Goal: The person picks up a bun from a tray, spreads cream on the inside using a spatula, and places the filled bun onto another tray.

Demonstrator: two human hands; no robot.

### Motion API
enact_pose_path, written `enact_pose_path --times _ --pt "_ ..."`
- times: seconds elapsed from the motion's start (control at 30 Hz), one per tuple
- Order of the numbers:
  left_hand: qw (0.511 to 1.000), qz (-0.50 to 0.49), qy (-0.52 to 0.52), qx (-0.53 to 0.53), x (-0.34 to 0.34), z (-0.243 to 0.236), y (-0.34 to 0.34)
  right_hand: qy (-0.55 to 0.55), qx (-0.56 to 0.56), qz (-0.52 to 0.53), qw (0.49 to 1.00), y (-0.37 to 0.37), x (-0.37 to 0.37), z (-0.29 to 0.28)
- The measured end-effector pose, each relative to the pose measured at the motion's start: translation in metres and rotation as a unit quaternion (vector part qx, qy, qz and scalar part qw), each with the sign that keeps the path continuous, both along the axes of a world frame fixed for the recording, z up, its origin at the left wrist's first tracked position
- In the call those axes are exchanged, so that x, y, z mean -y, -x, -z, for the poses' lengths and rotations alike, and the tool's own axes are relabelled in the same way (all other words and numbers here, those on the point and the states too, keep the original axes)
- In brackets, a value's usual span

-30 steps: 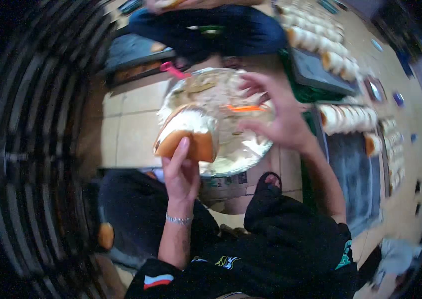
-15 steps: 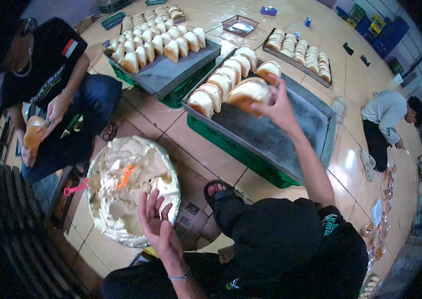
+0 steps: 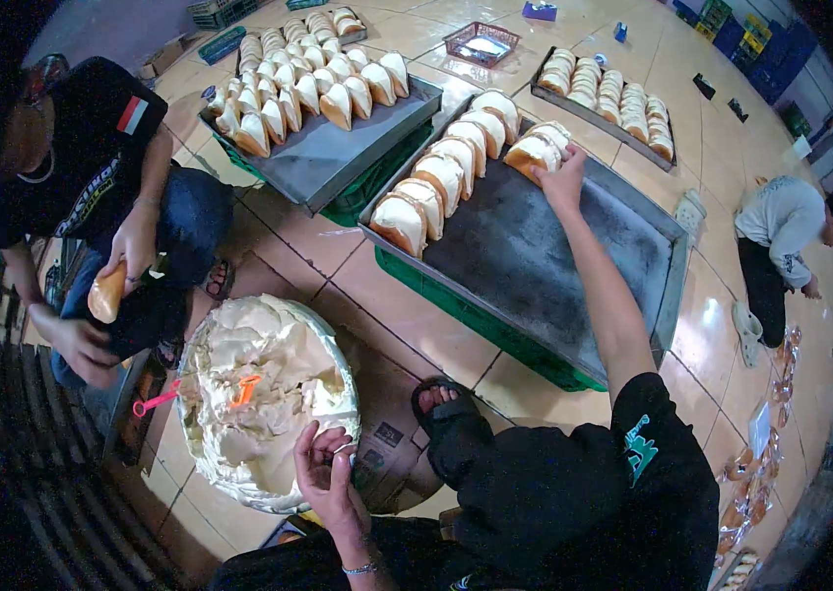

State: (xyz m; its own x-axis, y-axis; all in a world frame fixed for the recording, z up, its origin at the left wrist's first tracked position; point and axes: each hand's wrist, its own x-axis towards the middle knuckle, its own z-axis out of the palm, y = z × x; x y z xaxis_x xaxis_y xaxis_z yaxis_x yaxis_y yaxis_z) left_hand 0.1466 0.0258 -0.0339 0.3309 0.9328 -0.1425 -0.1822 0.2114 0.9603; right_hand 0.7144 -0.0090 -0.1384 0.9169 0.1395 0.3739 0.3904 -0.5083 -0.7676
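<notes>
My right hand (image 3: 562, 180) reaches over the near tray (image 3: 574, 256) and grips a cream-covered bread bun (image 3: 538, 150), which stands at the head of a second row. To its left a row of cream-covered buns (image 3: 436, 182) lines the tray's side. Close to my body, my left hand (image 3: 328, 478) hovers at the edge of a round tub of pale cream (image 3: 264, 384), empty, its fingers loosely curled and the thumb apart. An orange-handled tool (image 3: 246, 390) is stuck in the cream, and a pink-handled one (image 3: 155, 402) juts over the tub's left rim.
Another person (image 3: 92, 197) sits at the left holding a bun (image 3: 106, 294). A second tray (image 3: 338, 148) of cream-covered buns stands ahead, with a third tray (image 3: 606, 106) farther right. Green crates (image 3: 485, 310) support the near tray. A person (image 3: 781, 231) crouches far right beside wrapped goods (image 3: 756, 492).
My right hand has moved the bun away from me and set it against the bun at the row's head. My left hand's fingers have curled. The person at left has lowered one hand.
</notes>
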Motion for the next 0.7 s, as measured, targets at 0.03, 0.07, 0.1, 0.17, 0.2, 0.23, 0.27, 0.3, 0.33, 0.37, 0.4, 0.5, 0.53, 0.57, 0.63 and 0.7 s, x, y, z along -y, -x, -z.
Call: enact_pose_path --times 0.03,0.07,0.1,0.17,0.2,0.23,0.27,0.3,0.33,0.37,0.4,0.5,0.53,0.57,0.63,0.7 --pt "1.0 0.001 0.001 -0.003 0.001 0.0 -0.003 0.004 0.057 0.024 0.998 0.001 -0.001 -0.001" --pt "1.0 -0.005 0.005 -0.009 0.001 0.001 -0.005 -0.031 0.033 0.014 0.999 0.001 -0.001 -0.001" --pt "1.0 -0.012 0.009 -0.015 0.002 0.001 -0.008 -0.031 0.03 0.014 0.999 0.001 0.001 -0.002" --pt "1.0 -0.016 0.004 -0.021 0.001 -0.001 -0.011 -0.037 0.014 0.014 0.999 -0.004 0.002 -0.003" --pt "0.999 -0.023 0.0 -0.025 0.001 -0.004 -0.012 -0.039 0.013 0.011 0.999 -0.006 0.0 -0.005" --pt "0.999 -0.03 -0.002 -0.026 0.0 -0.01 -0.008 -0.035 0.022 0.013 0.999 -0.006 -0.005 -0.006" --pt "0.997 -0.053 -0.035 -0.052 -0.002 -0.021 0.001 -0.029 0.031 0.014 0.999 -0.008 -0.009 -0.004" --pt "0.992 -0.08 -0.068 -0.076 -0.005 -0.033 0.014 -0.016 0.087 0.009 0.996 -0.018 -0.013 0.001" --pt "0.976 -0.118 -0.146 -0.108 -0.005 -0.05 0.042 -0.003 0.137 -0.011 0.99 -0.027 -0.021 0.011" --pt "0.948 -0.167 -0.221 -0.159 -0.003 -0.071 0.078 0.148 0.171 0.053 0.973 -0.012 -0.033 0.014" --pt "0.906 -0.217 -0.312 -0.184 0.0 -0.096 0.115 0.18 0.14 0.011 0.974 -0.001 -0.023 -0.002" --pt "0.716 -0.49 -0.332 -0.37 0.021 -0.116 0.234 0.128 0.105 0.018 0.986 -0.034 0.013 0.01" --pt "0.695 -0.586 -0.246 -0.335 0.03 -0.114 0.256 0.108 0.263 0.009 0.959 -0.024 0.02 0.01" --pt "0.717 -0.571 -0.172 -0.361 0.043 -0.079 0.307 0.002 0.171 -0.125 0.977 -0.069 0.053 0.009" --pt "0.717 -0.523 -0.017 -0.461 0.096 -0.02 0.403 0.13 0.169 -0.152 0.965 -0.022 0.032 -0.044" --pt "0.578 -0.502 0.089 -0.637 0.202 0.087 0.515 0.084 0.269 -0.19 0.94 -0.004 -0.01 -0.074"
